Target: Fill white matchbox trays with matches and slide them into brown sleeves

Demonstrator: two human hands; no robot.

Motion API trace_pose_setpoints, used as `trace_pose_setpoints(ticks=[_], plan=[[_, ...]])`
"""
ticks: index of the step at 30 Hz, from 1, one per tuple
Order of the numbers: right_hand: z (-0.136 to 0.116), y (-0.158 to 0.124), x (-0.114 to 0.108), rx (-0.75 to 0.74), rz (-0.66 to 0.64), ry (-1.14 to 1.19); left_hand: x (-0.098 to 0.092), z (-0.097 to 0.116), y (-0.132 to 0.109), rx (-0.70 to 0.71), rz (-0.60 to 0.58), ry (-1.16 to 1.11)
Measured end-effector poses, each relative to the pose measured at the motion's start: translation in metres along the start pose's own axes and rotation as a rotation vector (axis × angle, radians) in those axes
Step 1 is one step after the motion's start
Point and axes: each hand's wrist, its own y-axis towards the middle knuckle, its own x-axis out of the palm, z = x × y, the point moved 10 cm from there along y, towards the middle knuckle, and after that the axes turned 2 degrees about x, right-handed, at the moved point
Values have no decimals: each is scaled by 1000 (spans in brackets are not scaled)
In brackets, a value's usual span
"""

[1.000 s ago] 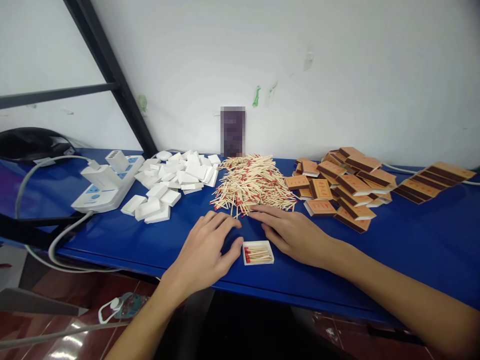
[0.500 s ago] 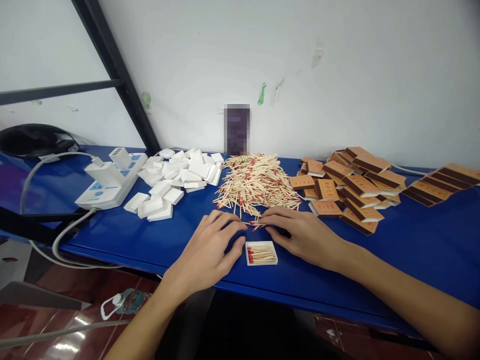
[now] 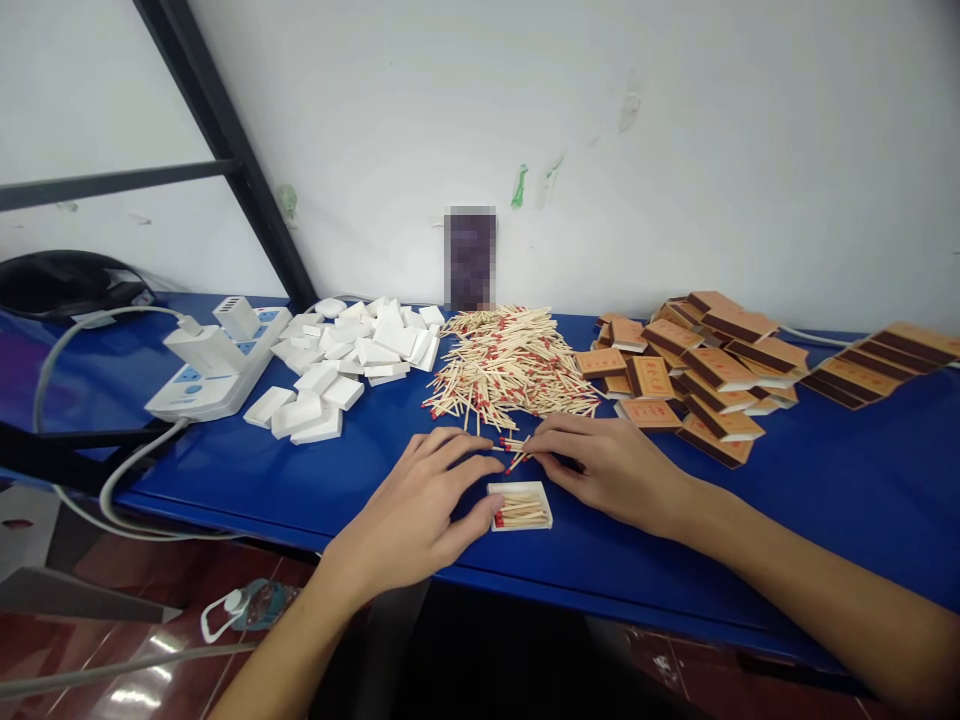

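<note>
On the blue table (image 3: 825,500) a small white tray (image 3: 520,506) holds several red-tipped matches. My left hand (image 3: 416,505) lies just left of the tray, its thumb against the tray's side and its fingertips on a few loose matches (image 3: 514,452). My right hand (image 3: 604,465) comes in from the right, fingers curled, pinching those same matches just above the tray. Behind them spreads a big pile of matches (image 3: 510,365).
A heap of white trays (image 3: 345,365) lies at the left, with a white power strip (image 3: 217,365) and its cables beyond it. Orange matchbox sleeves (image 3: 690,375) are piled at the right, more (image 3: 885,360) at the far right. A dark blurred object (image 3: 469,258) leans against the wall.
Both hands have drawn a few matches out of the big pile and toward the tray. The fingertips have closed together over them.
</note>
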Motion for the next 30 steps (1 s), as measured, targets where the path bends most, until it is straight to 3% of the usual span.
trace_pose_setpoints(ticks=[8, 30], plan=[[6, 0, 0, 70, -31, 40, 7, 0, -2, -3, -88, 76], [24, 6, -1, 227, -84, 175, 7, -1, -1, -12, -77, 102]])
